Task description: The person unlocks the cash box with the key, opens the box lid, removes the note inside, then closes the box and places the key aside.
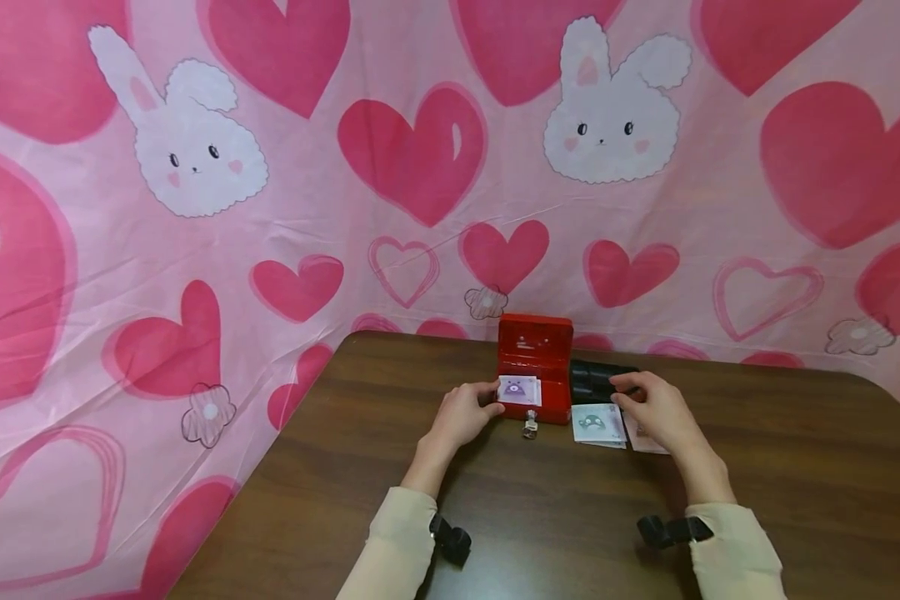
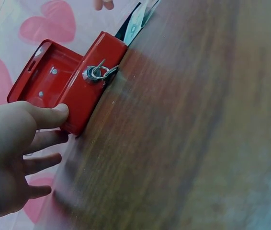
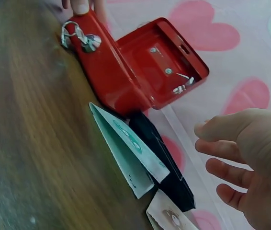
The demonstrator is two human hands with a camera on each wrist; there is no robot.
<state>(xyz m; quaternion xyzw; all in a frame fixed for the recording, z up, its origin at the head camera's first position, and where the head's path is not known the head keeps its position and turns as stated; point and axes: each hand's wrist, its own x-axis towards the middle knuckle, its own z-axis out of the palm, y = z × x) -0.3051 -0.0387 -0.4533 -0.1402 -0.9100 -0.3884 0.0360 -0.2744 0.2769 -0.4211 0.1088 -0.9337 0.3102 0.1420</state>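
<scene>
Pink heart-and-bunny cloth behind a brown table. Red cash box sits at 12 o'clock, lid up, key in the front lock, a purple-print note lying inside. Left hand, fingers relaxed and spread, thumb touching the box's front corner. Right hand, loosely open, holds nothing, hovers over a black tray at 1 o'clock, beside the green note. Risk: thumb push could slide the box or drop the lid; loose notes may scatter.
</scene>
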